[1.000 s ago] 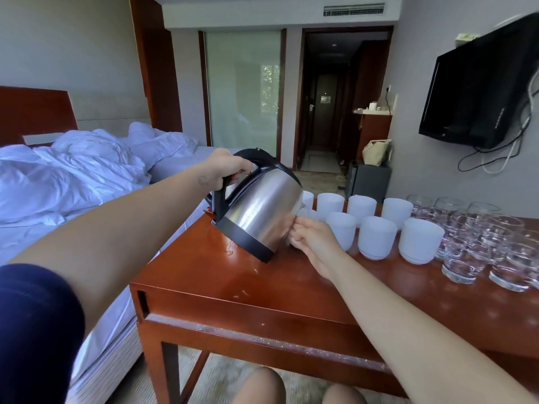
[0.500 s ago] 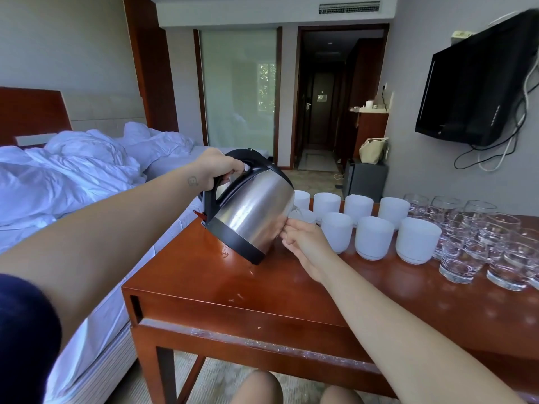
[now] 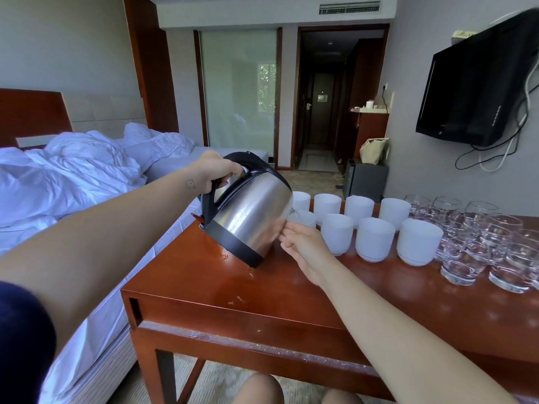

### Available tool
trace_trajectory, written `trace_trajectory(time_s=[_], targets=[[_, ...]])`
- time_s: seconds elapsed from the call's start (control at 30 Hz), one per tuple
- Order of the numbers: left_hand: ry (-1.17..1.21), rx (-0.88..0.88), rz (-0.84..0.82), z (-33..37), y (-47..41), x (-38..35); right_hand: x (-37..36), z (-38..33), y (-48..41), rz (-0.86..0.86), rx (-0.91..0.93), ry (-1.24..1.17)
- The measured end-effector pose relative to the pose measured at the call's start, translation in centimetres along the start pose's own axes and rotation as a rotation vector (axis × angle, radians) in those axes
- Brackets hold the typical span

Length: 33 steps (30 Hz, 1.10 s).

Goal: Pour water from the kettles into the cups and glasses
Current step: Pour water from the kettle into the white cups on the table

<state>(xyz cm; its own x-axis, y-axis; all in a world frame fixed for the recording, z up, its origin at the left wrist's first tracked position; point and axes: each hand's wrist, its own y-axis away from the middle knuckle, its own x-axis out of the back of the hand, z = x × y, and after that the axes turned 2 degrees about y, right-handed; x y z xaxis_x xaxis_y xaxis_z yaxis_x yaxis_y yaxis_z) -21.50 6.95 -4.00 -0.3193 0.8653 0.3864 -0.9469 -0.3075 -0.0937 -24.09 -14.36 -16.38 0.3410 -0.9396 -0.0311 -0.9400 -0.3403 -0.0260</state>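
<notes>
A steel kettle [image 3: 250, 214] with a black handle and base is tilted to the right above the wooden table [image 3: 291, 293]. My left hand [image 3: 217, 172] grips its handle. Its spout sits over a white cup [image 3: 306, 218] at the left end of the front row, and a thin stream runs into it. My right hand [image 3: 303, 243] holds that cup, mostly hidden behind the kettle. Several more white cups [image 3: 374, 239] stand in two rows, with several clear glasses [image 3: 466, 252] to their right.
A bed with white bedding [image 3: 73, 176] lies close against the table's left side. A black TV [image 3: 478, 88] hangs on the right wall above the glasses. My knees [image 3: 259, 389] show under the table's front edge.
The kettle has stayed tilted over the same cup, with both hands keeping their grips. The view has shifted a little.
</notes>
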Motion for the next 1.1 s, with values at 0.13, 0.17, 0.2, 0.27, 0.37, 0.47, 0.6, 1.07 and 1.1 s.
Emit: trace_trajectory(time_s=[0.13, 0.17, 0.2, 0.27, 0.37, 0.47, 0.6, 1.07, 1.1], targets=[[-0.008, 0.000, -0.006, 0.0, 0.1, 0.0, -0.2, 0.0, 0.2, 0.000, 0.007, -0.012], [-0.007, 0.000, -0.006, 0.0, 0.1, 0.1, -0.2, 0.0, 0.2, 0.002, 0.012, -0.017], [-0.003, 0.001, -0.005, 0.0, 0.1, 0.1, -0.2, 0.0, 0.2, -0.001, 0.016, -0.022], [0.004, 0.002, -0.003, 0.0, 0.1, 0.2, -0.2, 0.1, 0.1, -0.008, 0.013, -0.023], [0.009, 0.002, -0.001, -0.1, 0.0, 0.3, -0.1, 0.2, 0.0, -0.011, 0.013, -0.014], [0.028, 0.000, 0.012, -0.2, 0.0, 0.2, -0.2, 0.2, -0.1, -0.008, 0.020, -0.030], [0.052, -0.005, 0.021, -0.5, 0.1, 0.0, 0.0, 0.3, -0.1, -0.013, 0.031, -0.083], [0.107, -0.036, 0.025, 0.9, 0.6, -2.7, 3.0, -0.1, 0.7, 0.045, 0.066, -0.089], [0.108, -0.036, 0.015, 1.1, 0.6, -3.0, 3.3, -0.1, 0.7, 0.049, 0.063, -0.084]])
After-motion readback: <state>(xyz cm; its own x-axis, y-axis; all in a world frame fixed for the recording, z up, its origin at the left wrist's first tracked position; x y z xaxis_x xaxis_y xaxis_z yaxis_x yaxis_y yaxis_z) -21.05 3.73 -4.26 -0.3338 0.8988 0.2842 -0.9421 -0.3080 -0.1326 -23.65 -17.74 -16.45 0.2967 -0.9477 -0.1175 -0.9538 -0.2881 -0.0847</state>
